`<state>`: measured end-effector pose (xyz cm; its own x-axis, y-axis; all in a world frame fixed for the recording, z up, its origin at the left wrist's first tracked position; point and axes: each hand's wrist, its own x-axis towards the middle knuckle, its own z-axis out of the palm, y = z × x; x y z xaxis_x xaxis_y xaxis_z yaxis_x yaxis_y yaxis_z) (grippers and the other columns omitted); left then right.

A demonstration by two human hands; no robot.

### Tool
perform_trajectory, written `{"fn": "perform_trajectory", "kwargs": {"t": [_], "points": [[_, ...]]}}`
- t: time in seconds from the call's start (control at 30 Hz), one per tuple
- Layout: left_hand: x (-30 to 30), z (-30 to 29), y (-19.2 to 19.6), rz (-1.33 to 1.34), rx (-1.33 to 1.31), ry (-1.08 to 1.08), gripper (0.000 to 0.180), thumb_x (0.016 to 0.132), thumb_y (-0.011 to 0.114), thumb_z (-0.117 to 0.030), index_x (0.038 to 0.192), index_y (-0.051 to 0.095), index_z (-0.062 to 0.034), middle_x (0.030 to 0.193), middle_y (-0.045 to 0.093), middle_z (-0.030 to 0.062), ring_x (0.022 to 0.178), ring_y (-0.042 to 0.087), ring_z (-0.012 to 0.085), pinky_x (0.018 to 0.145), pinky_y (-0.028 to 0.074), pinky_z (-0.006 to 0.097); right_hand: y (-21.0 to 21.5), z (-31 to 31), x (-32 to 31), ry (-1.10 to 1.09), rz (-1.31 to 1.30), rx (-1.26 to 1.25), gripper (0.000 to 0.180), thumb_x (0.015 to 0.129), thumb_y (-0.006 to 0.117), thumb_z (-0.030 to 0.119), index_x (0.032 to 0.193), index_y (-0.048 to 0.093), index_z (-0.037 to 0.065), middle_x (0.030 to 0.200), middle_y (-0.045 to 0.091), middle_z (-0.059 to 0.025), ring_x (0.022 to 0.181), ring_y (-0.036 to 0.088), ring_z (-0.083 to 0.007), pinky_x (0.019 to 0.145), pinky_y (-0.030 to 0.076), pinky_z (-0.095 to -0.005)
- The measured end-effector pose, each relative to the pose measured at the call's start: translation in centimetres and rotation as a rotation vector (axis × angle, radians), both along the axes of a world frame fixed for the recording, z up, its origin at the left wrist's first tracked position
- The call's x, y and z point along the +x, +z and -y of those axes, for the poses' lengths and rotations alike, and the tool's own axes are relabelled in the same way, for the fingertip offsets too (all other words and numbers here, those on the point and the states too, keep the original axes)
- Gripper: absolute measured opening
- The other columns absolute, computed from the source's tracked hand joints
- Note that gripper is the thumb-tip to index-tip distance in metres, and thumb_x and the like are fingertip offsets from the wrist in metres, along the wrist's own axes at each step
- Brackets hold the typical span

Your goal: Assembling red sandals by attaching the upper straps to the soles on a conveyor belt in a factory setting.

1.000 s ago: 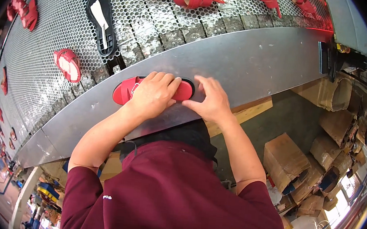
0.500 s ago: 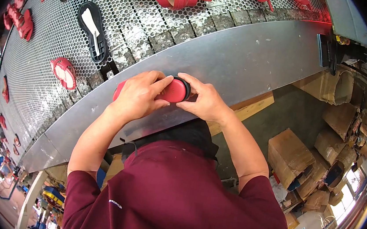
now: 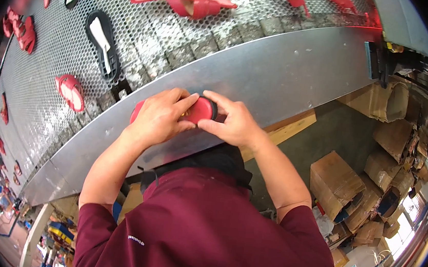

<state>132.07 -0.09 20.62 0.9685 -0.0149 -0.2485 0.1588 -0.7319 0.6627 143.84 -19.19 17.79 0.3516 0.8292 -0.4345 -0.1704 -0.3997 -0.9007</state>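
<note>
Over the metal ledge, both hands grip a red sandal (image 3: 203, 111) with a black outsole edge showing at its right end. My left hand (image 3: 164, 114) is closed around its middle, covering much of the red upper. At the rounded right end, my right hand (image 3: 235, 121) pinches the sandal, fingers along the far side and thumb on the near side. Past the left hand a bit of red shows at the sandal's other end. How the outsole sits underneath is hidden.
Beyond the metal ledge (image 3: 282, 63) lies a perforated conveyor (image 3: 146, 29). On it rest a black outsole (image 3: 103, 45), a red sandal upper (image 3: 70, 92), a larger strappy one (image 3: 190, 3) and several others. Cardboard boxes (image 3: 335, 181) are stacked at the right beside a wooden plank (image 3: 289, 128).
My right fingers have moved further over the sandal's right end, covering more of the black edge. Items on the conveyor sit slightly lower and further left in view; more black outsoles show at the top.
</note>
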Motion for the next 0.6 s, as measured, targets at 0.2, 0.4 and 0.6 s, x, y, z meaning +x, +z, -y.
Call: {"fn": "perform_trajectory", "kwargs": {"t": [0.2,0.4,0.6], "points": [[0.8,1.0,1.5,-0.087,-0.049,0.063,0.058,0.068,0.082,-0.025,0.119,0.061,-0.0054,0.108,0.06,0.0111,0.099,0.061,0.0309,0.082,0.051,0.04,-0.6,0.2,-0.2,-0.12,0.142,0.08,0.039,0.088,0.063,0.016,0.121,0.06,-0.004,0.1,0.068,-0.0244,0.082,0.071,-0.0268,0.072,0.054,-0.0339],[3.3,-0.2,2.4,-0.273,-0.323,0.143,0.043,0.079,0.075,-0.026,0.115,0.065,-0.0036,0.106,0.066,0.015,0.097,0.064,0.0343,0.086,0.051,0.039,1.2,0.4,2.7,0.065,0.092,0.111,0.039,0.089,0.062,0.016,0.122,0.06,-0.003,0.099,0.07,-0.0221,0.078,0.069,-0.0185,0.072,0.053,-0.0315],[5.0,0.0,0.2,-0.481,-0.709,0.453,0.025,0.087,0.07,-0.019,0.1,0.067,0.0027,0.078,0.068,0.0037,0.069,0.06,0.0076,0.064,0.05,0.026,0.6,0.3,4.3,-0.097,-0.152,-0.042,0.034,0.093,0.064,0.017,0.119,0.062,-0.004,0.087,0.069,-0.0031,0.079,0.059,-0.004,0.072,0.051,-0.0242]]}}
